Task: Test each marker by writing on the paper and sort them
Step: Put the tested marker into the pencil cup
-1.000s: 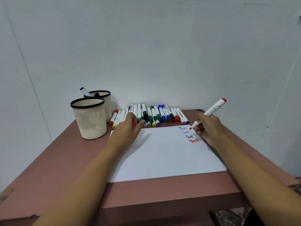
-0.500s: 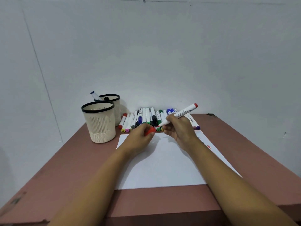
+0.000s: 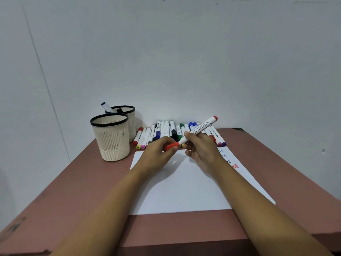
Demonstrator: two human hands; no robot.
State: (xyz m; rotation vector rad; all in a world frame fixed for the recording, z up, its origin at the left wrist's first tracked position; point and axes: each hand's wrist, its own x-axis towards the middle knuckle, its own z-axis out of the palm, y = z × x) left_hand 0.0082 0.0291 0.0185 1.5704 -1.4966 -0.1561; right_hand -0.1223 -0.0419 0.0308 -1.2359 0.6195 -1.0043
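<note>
i see the right hand [image 3: 202, 151] curled round the red marker [image 3: 201, 127] above the paper's [image 3: 184, 193] far edge, angled so the left hand [image 3: 157, 151], pinching the cap [image 3: 171, 146], can probably seal it before sorting.

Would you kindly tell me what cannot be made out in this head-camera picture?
All in the head view:
- Writing on the paper: partly covered by the right hand and forearm, too small to read.
- Front cup: its own wall hides any contents.
- Rear cup: largely behind the front cup.
- Marker row: the left hand and right hand cover several near ends.
</note>
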